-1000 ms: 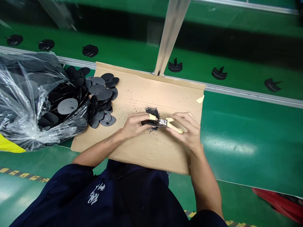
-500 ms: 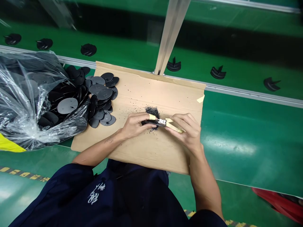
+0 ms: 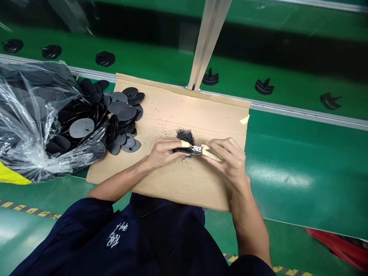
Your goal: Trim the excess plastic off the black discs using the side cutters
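Pinching a thin black plastic piece (image 3: 186,151) above black granules (image 3: 185,135), the head view's left grip (image 3: 164,151) is closed; the right grip (image 3: 230,155) wraps cream-handled silver pliers (image 3: 197,150) (handles parted) at the piece. Little differs from moments ago, so work stays there.

A glossy green desk (image 3: 301,161) runs across the room, a white streak of light glaring off its right side. A silvery metal rail (image 3: 310,116) borders its far edge, and a pale metal post (image 3: 211,42) rises from there, leaning right in view. Beyond the rail stretches another green surface (image 3: 155,71), crossed by broad dark bands; a second pale bar (image 3: 324,5) crosses the top right corner. Below, the green floor (image 3: 25,230) gleams at left, marked with yellow-and-black striped tape (image 3: 31,211).
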`<action>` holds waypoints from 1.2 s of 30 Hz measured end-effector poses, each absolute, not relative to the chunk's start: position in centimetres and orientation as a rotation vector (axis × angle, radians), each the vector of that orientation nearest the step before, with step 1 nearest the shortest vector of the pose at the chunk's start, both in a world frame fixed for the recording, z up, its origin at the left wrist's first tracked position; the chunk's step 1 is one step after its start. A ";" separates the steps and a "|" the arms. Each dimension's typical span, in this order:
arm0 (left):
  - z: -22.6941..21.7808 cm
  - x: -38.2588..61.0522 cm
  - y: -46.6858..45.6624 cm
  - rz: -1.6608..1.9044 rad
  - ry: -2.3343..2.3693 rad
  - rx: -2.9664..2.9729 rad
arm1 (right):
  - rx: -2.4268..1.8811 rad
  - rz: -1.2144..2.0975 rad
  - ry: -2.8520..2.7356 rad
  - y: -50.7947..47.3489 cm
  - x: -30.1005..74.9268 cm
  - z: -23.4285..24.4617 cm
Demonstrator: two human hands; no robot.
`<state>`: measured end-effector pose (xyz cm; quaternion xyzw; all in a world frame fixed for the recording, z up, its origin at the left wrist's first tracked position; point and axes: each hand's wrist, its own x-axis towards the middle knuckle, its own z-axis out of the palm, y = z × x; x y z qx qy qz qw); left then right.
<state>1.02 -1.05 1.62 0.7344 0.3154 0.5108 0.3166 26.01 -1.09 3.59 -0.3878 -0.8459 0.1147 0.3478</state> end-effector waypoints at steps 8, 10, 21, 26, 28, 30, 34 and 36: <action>1.7 1.0 -1.1 1.348 0.802 1.911 | -0.982 0.387 -2.159 -1.5 25.8 3.6; 1.8 1.0 -1.2 1.356 0.798 1.917 | -0.977 0.475 -2.101 -1.3 25.6 3.6; 1.2 1.0 -0.7 1.293 0.822 2.133 | -1.047 0.476 -2.115 -0.4 25.6 3.8; 1.6 1.3 -0.5 1.152 1.055 2.102 | -1.094 0.621 -2.043 0.6 26.1 3.6; 1.4 1.1 -0.1 1.055 1.169 2.042 | -1.122 0.526 -2.029 1.2 26.6 2.8; 1.3 0.4 0.8 1.018 1.227 2.004 | -1.151 0.366 -2.077 1.9 27.1 1.6; 2.9 -2.2 5.6 1.072 1.256 2.041 | -1.202 0.145 -2.192 2.9 27.7 -0.5; 4.5 -3.7 9.4 1.081 1.308 2.073 | -1.226 0.115 -2.221 2.9 27.8 -0.9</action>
